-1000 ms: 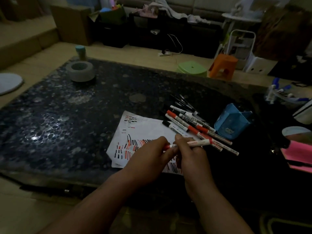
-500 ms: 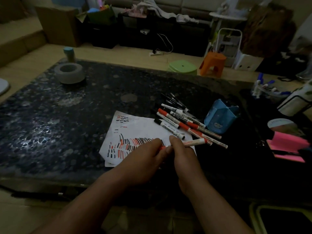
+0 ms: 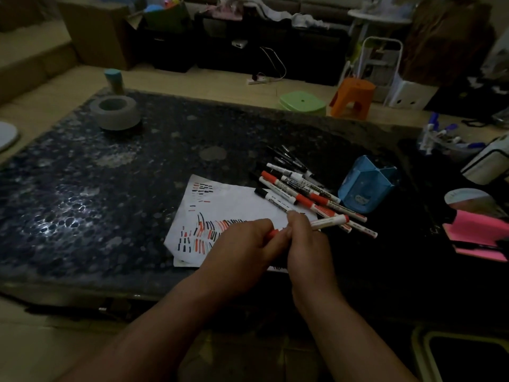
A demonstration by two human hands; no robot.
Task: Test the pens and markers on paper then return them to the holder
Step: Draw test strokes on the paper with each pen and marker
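Head view, nearest first: what were the hands doing?

Both met over the near edge of the paper (image 3: 220, 205). The left hand (image 3: 242, 249) curled round the red cap end of 1 marker (image 3: 327, 222). The right hand (image 3: 305, 244) pinched its white barrel, whose far end pointed right.

Cap coming off or going on?

I couldn't tell; the joint was hidden between the fingers. Either way, I judged the move wanted a straight pull or push along the barrel, with no sideways twist. The tip was best kept above the sheet, so a slip marked paper and not the table (image 3: 110, 188).

And after that?

If it was uncapping, a short stroke belonged in the blank patch beyond the rows of red and black dashes. The other markers (image 3: 300, 193) lay in a loose pile touching the sheet's far right corner, none yet returned. The blue holder (image 3: 366, 186) sat just right of that pile, apparently empty, though the dim light left its inside unclear.
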